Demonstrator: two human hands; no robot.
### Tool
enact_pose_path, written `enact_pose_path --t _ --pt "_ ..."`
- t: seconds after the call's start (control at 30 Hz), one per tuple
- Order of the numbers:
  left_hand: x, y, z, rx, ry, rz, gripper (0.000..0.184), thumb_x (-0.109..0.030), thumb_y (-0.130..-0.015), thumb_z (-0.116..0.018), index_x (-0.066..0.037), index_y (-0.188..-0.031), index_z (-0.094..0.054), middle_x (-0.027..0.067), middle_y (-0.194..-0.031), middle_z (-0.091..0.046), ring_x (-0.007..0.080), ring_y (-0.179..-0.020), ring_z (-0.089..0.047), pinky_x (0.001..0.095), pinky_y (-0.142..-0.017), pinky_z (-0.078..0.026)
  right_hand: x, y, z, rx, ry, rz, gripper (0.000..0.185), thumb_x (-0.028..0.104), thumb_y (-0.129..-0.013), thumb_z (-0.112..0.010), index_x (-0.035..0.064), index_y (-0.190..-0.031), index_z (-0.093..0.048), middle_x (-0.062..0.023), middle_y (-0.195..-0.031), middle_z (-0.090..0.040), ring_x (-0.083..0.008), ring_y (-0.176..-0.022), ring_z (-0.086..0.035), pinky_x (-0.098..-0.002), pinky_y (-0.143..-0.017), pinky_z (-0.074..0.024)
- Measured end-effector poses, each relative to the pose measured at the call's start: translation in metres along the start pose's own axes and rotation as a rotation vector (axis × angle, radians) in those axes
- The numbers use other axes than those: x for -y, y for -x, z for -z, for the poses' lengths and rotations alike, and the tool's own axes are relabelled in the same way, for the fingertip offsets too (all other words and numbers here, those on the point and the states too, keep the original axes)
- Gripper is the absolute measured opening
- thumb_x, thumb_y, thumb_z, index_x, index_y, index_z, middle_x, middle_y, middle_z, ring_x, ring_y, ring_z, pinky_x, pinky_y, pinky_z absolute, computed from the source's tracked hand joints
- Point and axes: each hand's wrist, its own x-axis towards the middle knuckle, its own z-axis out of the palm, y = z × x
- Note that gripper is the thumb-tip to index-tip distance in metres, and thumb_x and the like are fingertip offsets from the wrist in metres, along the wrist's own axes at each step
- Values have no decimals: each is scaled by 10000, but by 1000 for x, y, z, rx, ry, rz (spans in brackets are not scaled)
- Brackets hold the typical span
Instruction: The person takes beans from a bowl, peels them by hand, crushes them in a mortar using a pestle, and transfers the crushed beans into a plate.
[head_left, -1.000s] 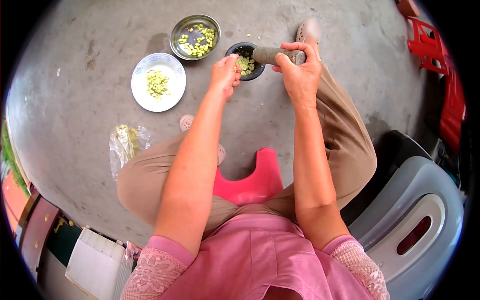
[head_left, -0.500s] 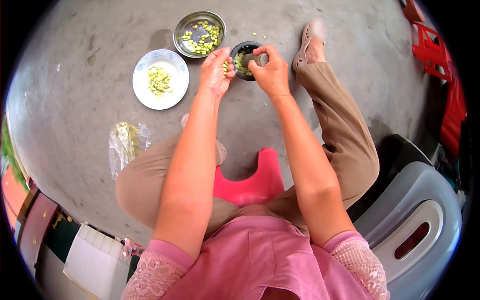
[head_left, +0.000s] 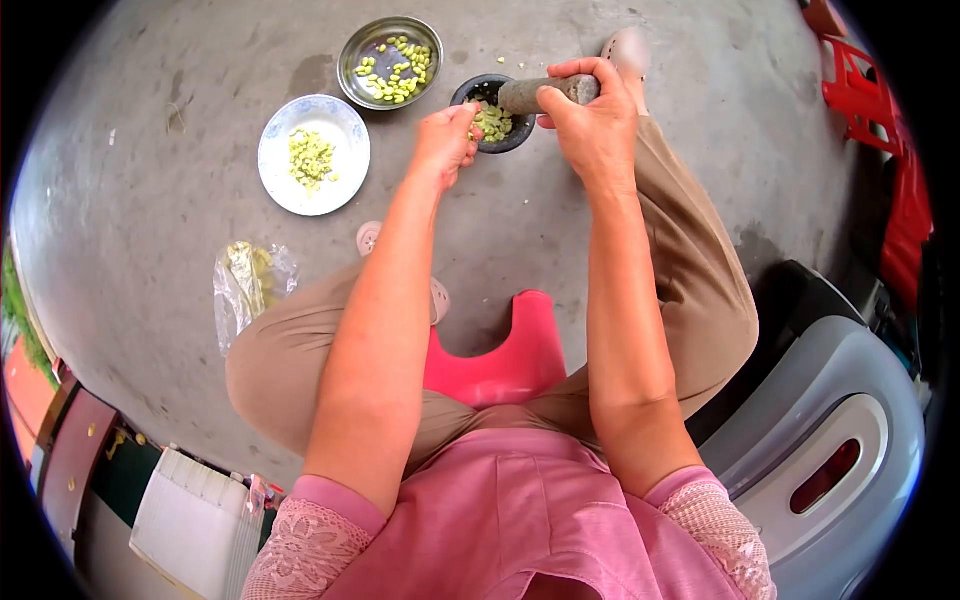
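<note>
A dark stone mortar (head_left: 522,135) stands on the floor ahead of me with pale green crushed beans (head_left: 493,122) inside. My right hand (head_left: 597,120) is wrapped around the upper end of a grey stone pestle (head_left: 525,96), which leans sideways over the mortar's right rim. At the mortar's left edge is my left hand (head_left: 446,145), its fingers curled together; whatever is in them is hidden. A metal bowl (head_left: 353,95) of green beans (head_left: 405,68) sits beyond my left hand. Nearer on the left, a white plate (head_left: 285,185) carries chopped green pieces (head_left: 311,160).
A clear plastic bag (head_left: 240,290) lies by my left knee. Beneath me is a pink stool (head_left: 495,375). Red plastic stools (head_left: 862,95) and a grey plastic piece (head_left: 800,440) stand at the right, and a white box (head_left: 195,515) at the lower left. Small green bits lie beyond the mortar.
My right hand has moved right and tilted the pestle out toward the mortar's right rim. My left hand, earlier with green beans showing in it, has turned over and reached the mortar's left edge.
</note>
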Motion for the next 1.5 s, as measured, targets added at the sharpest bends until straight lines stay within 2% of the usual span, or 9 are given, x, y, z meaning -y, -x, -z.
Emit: enact_pose_path --t 0.27,0.4,0.5,0.6,0.67,0.77,1.03,1.23,1.5 --pt "-8 -5 10 -18 177 -56 210 -235 -853 -495 -39 -903 -553 11 -630 -465 66 -452 -377 186 -365 -253 -1 2 -12 9 32 93 193 99 -606 -606 60 -788 -553 -35 -503 -486 -114 -441 -433 -271 -461 -399" --pt "-8 -8 20 -56 383 -71 283 -304 -885 -448 -37 -873 -538 25 -631 -464 87 -460 -393 196 -362 -276 -59 8 -52 -7 160 367 180 90 -603 -614 68 -765 -540 -125 -702 -564 -297 -621 -546 -359 -586 -451" --pt "-11 -7 22 -15 388 -21 282 -272 -901 -393 -22 -964 -509 43 -675 -476 114 -519 -415 209 -405 -301 -58 9 -53 -39 207 388 185 80 -603 -609 69 -778 -549 -125 -673 -566 -276 -604 -552 -341 -588 -456" --pt "-14 -7 22 20 474 3 239 -213 -874 -413 -19 -970 -514 65 -700 -499 130 -533 -435 218 -413 -315 -49 5 -29 20 104 -81 214 94 -596 -605 55 -801 -558 -102 -585 -547 -181 -529 -539 -291 -548 -452" --pt "-9 -7 25 7 514 -19 222 -179 -860 -420 -13 -971 -516 78 -716 -508 141 -543 -453 230 -424 -349 -25 4 -14 8 -134 -117 216 111 -594 -613 71 -799 -560 -84 -551 -527 -156 -493 -507 -277 -518 -440" --pt "-8 -14 22 16 580 -99 194 -96 -835 -438 -8 -986 -521 106 -756 -531 168 -580 -508 268 -468 -448 -1 -1 -8 -45 -52 15 211 109 -595 -615 78 -796 -559 -81 -536 -516 -152 -480 -490 -280 -503 -433" --pt "-10 -10 23 56 474 -93 216 -154 -855 -494 -22 -1025 -512 69 -758 -506 119 -566 -452 209 -445 -360 -47 0 -52 -13 178 352 188 99 -617 -613 74 -790 -544 -117 -637 -563 -237 -553 -534 -333 -561 -444" --pt "-3 -4 7 31 34 -60 221 -206 -825 -532 -23 -945 -564 27 -632 -495 68 -452 -392 188 -382 -287 -33 -10 -21 61 27 -121 210 133 -580 -623 71 -769 -556 -57 -522 -500 -142 -475 -456 -284 -506 -423" --pt "-4 -2 4 -31 -12 -92 282 -257 -843 -456 -14 -951 -548 50 -662 -496 76 -444 -384 208 -377 -290 13 -14 2 9 -8 -21 199 112 -611 -610 61 -795 -552 -6 -478 -491 -98 -425 -439 -253 -442 -401"
